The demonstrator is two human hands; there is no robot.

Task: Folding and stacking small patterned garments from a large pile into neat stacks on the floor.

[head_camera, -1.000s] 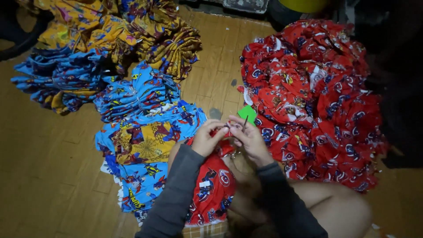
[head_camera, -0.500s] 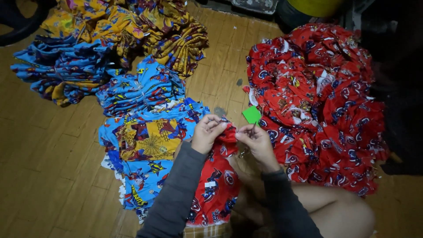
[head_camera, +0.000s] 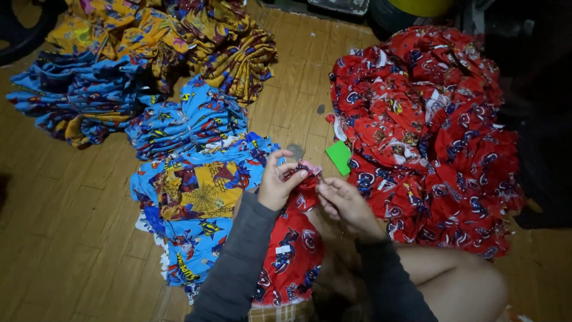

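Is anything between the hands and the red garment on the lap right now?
Nothing visible is in the way. The left hand already grips the top edge of the red printed garment, and the right hand is at the same edge beside it. The green card lies apart on the floor.

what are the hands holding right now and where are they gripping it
The left hand pinches the top edge of a red printed garment that lies on the lap. The right hand is beside that edge; its grip cannot be told.
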